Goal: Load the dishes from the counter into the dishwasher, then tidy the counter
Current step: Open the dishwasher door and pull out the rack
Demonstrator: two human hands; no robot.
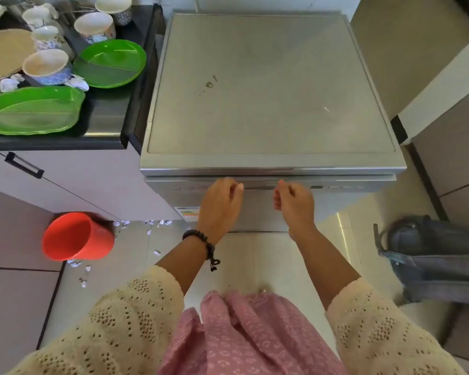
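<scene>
The silver dishwasher (268, 85) stands with its door (257, 209) closed. My left hand (220, 207) and my right hand (294, 204) hover side by side at the door's top edge, fingers loosely curled and holding nothing; whether they touch the door is unclear. On the black counter (106, 112) at the left lie two green plates (110, 63) (30, 110). Patterned bowls (46, 66) (94, 27) (114, 6) and cups (48, 36) stand behind them, with crumpled paper (77, 82) between.
A red bucket (76, 236) sits on the floor at the left, with paper scraps (157, 223) scattered around it. A grey backpack (431, 255) lies on the floor at the right. A woven mat (3, 54) is on the counter's far left.
</scene>
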